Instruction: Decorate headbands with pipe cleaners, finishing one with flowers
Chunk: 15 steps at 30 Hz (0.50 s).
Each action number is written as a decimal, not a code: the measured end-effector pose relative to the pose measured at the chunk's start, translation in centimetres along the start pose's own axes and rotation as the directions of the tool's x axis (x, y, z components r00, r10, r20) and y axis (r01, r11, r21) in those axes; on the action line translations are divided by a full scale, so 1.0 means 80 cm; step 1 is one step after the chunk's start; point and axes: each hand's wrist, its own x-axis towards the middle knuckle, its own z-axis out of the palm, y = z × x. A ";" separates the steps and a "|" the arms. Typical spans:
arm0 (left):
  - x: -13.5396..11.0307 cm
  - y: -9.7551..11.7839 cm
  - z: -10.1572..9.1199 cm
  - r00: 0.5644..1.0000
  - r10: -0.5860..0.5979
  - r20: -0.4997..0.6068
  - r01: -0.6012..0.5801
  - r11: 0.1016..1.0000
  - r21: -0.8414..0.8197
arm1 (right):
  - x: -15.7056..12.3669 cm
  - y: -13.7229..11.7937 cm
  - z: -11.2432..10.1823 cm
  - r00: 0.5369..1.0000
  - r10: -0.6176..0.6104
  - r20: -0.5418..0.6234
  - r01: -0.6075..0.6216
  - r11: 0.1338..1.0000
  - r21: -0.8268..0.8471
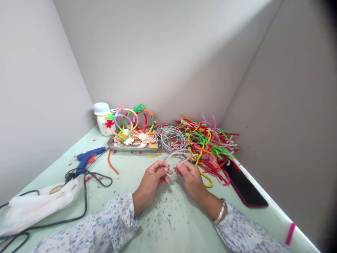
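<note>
Head view: a pale pink pipe-cleaner headband [179, 154] arches above the pale green table [123, 179] between both hands. Its long axis runs left to right, its curve bulges away from the person, and its ends point down toward the fingers. The left hand [152, 179] and right hand [191, 178] each pinch it between thumb and fingertips. Just behind lie silver wire bands [171, 138] and a tangle of coloured pipe cleaners [207, 147], beside a metal tray [133, 148].
</note>
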 end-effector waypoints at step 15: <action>0.001 -0.002 0.000 0.995 0.079 -0.058 -0.074 0.993 0.089 | -0.012 -0.013 0.004 0.967 -0.227 0.115 0.252 0.920 -0.299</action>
